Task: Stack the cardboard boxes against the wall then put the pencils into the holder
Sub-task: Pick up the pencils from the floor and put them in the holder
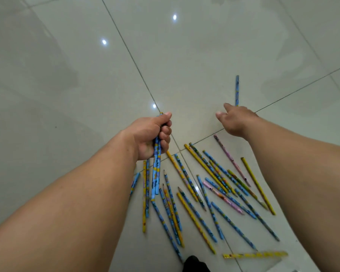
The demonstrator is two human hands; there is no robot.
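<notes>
Several blue, yellow and pink pencils (pixel 210 185) lie scattered on the pale tiled floor (pixel 86 85), below and between my arms. My left hand (pixel 152 134) is closed in a fist around a small bunch of blue pencils (pixel 156 173) that hang down from it. My right hand (pixel 237 119) stretches forward with fingers apart and holds nothing. Its fingertips are at the near end of a lone blue pencil (pixel 237 89) that lies apart from the others, farther out. No boxes and no holder are in view.
Glossy floor tiles with dark grout lines (pixel 130 55) fill the view and reflect ceiling lights. A dark object (pixel 194 265) shows at the bottom edge. One yellow pencil (pixel 255 254) lies crosswise near the bottom right.
</notes>
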